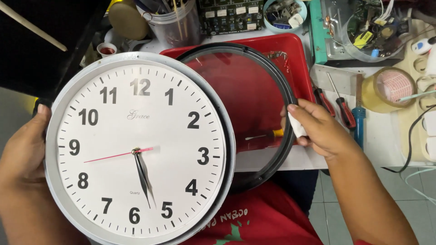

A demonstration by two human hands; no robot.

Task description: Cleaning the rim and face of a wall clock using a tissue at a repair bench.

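Note:
My left hand [25,152] grips the left rim of a round wall clock [136,145] with a white face, black numerals, black hands and a thin red second hand. The clock is held up close and its pale grey rim fills the left half of the view. My right hand [318,129] holds the right edge of the clock's black front ring with its clear glass cover [254,104], and a small white piece sits between the fingers. The cover lies partly behind the clock, over a red tray [297,59].
Two red-handled screwdrivers [345,111] and a blue-handled tool [359,122] lie right of the tray. A roll of tan tape [390,88], a circuit board [229,16], a clear tub of parts [372,27], a cup of tools [175,20] and a black cable [411,136] crowd the bench.

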